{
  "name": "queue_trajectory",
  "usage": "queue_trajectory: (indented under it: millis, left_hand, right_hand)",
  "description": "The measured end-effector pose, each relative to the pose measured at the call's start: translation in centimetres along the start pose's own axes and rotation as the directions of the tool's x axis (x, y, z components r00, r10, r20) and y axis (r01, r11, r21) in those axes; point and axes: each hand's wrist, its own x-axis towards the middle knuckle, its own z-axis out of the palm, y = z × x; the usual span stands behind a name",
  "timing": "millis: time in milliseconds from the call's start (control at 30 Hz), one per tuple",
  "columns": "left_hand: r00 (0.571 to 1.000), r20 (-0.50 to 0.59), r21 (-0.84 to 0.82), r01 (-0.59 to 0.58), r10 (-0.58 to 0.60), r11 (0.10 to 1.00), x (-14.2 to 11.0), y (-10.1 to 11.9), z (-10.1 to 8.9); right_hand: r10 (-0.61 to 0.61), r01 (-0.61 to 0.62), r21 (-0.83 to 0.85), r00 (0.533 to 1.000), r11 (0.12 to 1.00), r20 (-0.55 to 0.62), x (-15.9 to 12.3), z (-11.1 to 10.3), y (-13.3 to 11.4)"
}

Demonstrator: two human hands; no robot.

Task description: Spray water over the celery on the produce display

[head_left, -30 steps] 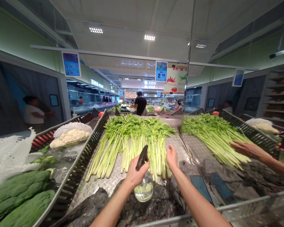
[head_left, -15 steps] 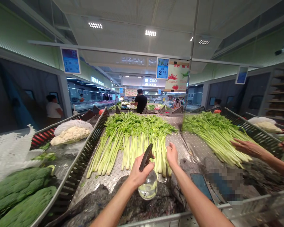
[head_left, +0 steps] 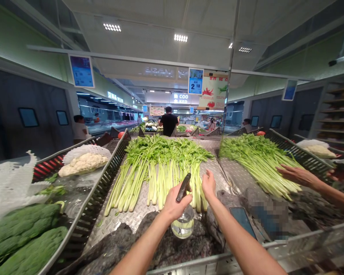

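My left hand (head_left: 174, 204) is closed round a clear spray bottle (head_left: 184, 224) with a dark trigger head, held just above the near ends of the celery stalks (head_left: 160, 172). The bottle holds a little water. My right hand (head_left: 208, 184) hovers beside it over the right end of the celery row, fingers loosely curled, nothing in it. The celery lies in a fan on a ribbed metal display tray (head_left: 132, 219). A mirror panel (head_left: 246, 168) on the right repeats the celery and my right arm.
Grey felt cloth (head_left: 172, 248) lines the near edge. A black slatted divider (head_left: 103, 191) separates a left bin with cauliflower (head_left: 81, 163) and broccoli (head_left: 23, 236). A person in black (head_left: 169, 124) stands beyond the stall. A price sign (head_left: 195, 81) hangs overhead.
My left hand has carried the spray bottle a little to the right and up. The right hand stays over the celery. A person at far left has walked rightward.
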Motion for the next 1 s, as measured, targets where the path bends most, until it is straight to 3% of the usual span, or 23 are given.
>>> queue_trajectory:
  millis: [133, 367, 533, 767, 1000]
  left_hand:
    - [0.999, 0.047, -0.027, -0.017, 0.018, 1.0, -0.1, 0.4, -0.1]
    - [1.0, -0.03, 0.021, 0.001, 0.0, 1.0, -0.1, 0.0, -1.8]
    - [0.984, -0.172, 0.076, 0.066, -0.052, 0.995, -0.7, -1.8, -4.3]
    - [0.929, -0.349, 0.132, 0.181, -0.125, 0.974, -2.2, -2.9, -8.9]
    - [0.905, -0.408, 0.176, 0.21, -0.123, 0.962, -3.8, -3.1, -12.5]
  right_hand:
    - [0.002, -0.002, 0.002, 1.0, 1.0, -0.007, 0.1, 0.0, -0.2]
    - [-0.007, 0.007, 0.013, 1.0, 1.0, -0.008, -0.1, 0.2, -0.7]
    - [-0.011, 0.01, 0.016, 1.0, 1.0, 0.023, -0.8, 1.2, -1.4]
    - [-0.07, 0.068, 0.028, 0.995, 0.997, 0.078, -1.8, 3.1, -2.8]
    - [-0.08, 0.072, 0.077, 0.99, 0.994, 0.112, -2.9, 5.0, -4.0]
